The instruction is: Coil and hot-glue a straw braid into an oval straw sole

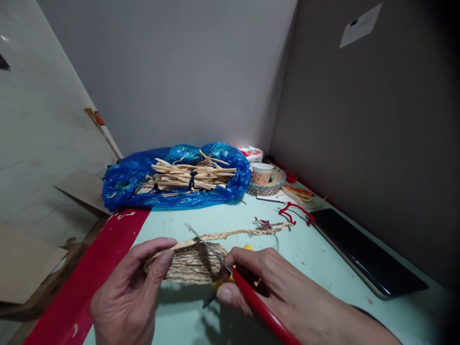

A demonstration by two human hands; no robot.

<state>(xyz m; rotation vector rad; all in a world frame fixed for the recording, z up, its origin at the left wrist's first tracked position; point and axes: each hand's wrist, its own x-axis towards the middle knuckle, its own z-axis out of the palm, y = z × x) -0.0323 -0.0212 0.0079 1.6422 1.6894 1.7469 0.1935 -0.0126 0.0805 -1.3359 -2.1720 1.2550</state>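
My left hand (129,287) is closed, thumb and fingers pinching one end of a woven straw piece (196,266) with rows of twisted cord. A pale straw braid (230,234) runs along its top edge and trails off to the right on the table. My right hand (273,282) is closed around a red-handled tool (251,297) with two slim, pointed metal prongs. Those prongs lie across the braid and the front of the woven piece. Something yellow (249,247) with a dark tip is partly hidden behind my right hand; its kind is unclear.
A blue plastic bag (125,179) holds a tied bundle of dry straw (179,176) at the back. Right of it are a paper cup (262,176), a woven basket (276,182) and red cord (296,206). A dark, glossy flat object (370,254) lies along the right wall.
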